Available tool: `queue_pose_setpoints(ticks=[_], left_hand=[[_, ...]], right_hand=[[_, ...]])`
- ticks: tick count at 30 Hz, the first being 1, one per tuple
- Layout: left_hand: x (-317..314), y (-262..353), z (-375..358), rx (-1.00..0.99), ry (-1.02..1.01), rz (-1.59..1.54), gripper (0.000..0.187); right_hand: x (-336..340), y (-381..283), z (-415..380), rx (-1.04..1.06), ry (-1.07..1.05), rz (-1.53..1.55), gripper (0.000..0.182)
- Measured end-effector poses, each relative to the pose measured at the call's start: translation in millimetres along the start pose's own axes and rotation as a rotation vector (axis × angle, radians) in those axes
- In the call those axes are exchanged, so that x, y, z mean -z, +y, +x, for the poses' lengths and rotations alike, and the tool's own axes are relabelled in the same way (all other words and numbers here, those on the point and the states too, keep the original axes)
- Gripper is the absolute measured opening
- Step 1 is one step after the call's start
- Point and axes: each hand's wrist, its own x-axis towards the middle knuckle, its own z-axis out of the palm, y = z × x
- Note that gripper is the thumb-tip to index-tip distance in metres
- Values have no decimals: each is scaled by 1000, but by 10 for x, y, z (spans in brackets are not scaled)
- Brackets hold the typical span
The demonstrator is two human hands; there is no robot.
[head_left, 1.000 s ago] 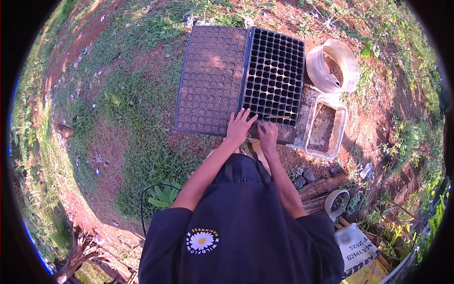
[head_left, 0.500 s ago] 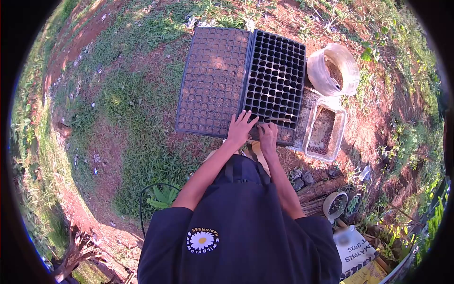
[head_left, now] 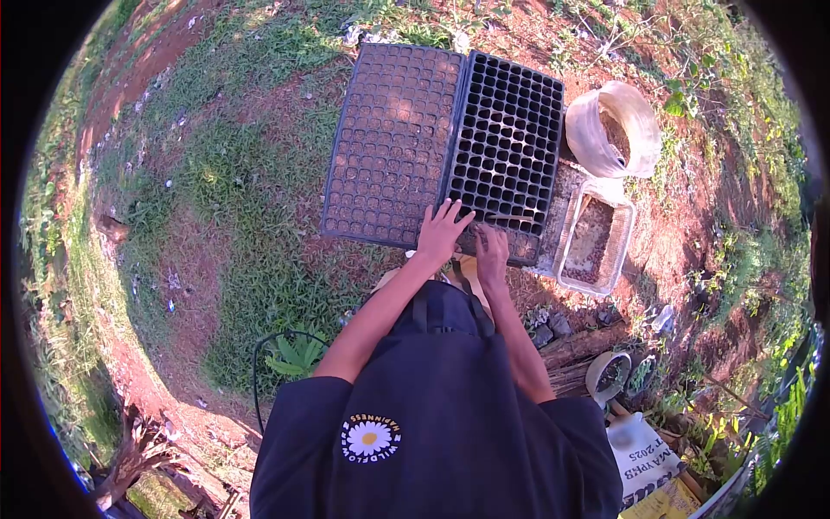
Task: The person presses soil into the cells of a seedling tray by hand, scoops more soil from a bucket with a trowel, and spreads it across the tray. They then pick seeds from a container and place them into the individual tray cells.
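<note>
Two black seedling trays lie side by side on the ground. The left seedling tray [head_left: 393, 138] has its cells filled with brown soil. In the right seedling tray [head_left: 506, 138] most cells are dark and hollow, while soil shows in the rows nearest me. My left hand [head_left: 443, 232] rests with fingers spread across the near end, where the trays meet. Close beside it, my right hand [head_left: 492, 253] is bent over the near soil-filled cells of the right tray, its fingertips drawn together. Anything between those fingertips is too small to make out.
Right of the trays stand a pale round bottomless container [head_left: 610, 130] and a rectangular plastic tub [head_left: 595, 244] with some soil inside. Logs [head_left: 584, 346], a small pot [head_left: 609, 375] and a printed white sack [head_left: 641, 454] lie at lower right. Grass [head_left: 216, 182] covers the left.
My right hand has shifted very slightly at the near cells of the right tray. My left hand stays in place. The view has tilted a little.
</note>
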Motion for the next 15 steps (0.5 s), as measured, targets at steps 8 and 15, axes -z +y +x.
queue_pose_setpoints(ticks=[8,15], left_hand=[[-43,-17,-15,-17,37,5,89],[-35,-13,-6,-13,38,3,89]], right_hand=[[-27,1,61,-71,-78,-12,24],[-61,14,74,-40,-38,29,19]])
